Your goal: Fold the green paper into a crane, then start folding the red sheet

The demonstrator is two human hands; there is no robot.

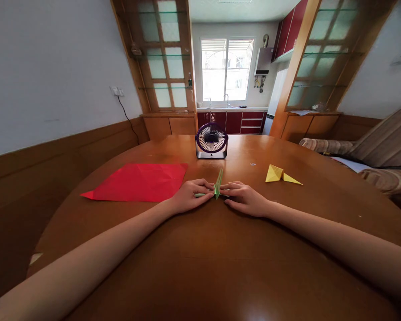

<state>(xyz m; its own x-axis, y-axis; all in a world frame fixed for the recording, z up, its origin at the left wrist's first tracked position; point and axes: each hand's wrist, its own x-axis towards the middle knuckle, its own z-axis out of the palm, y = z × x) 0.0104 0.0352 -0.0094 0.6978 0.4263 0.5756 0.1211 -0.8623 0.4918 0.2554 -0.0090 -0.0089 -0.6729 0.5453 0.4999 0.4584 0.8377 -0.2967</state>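
Observation:
A piece of green folded paper (218,185) stands on the table between my two hands, its thin folded layers pointing upward. My left hand (191,195) holds a flap on its left side, with the thumb below and the fingers above. From the other side, my right hand (245,199) has its fingertips on the right part of the paper, with the thumb lower on the table. The fingers partly cover both side flaps. Close to my left hand lies a large sheet of red paper (140,182), creased, with one pointed corner.
A yellow folded paper piece (274,174) lies to the right. Beyond the green paper stands a small purple fan (211,139). The round wooden table (214,267) has a chipped left edge (36,258). A striped sofa (381,147) is at the right.

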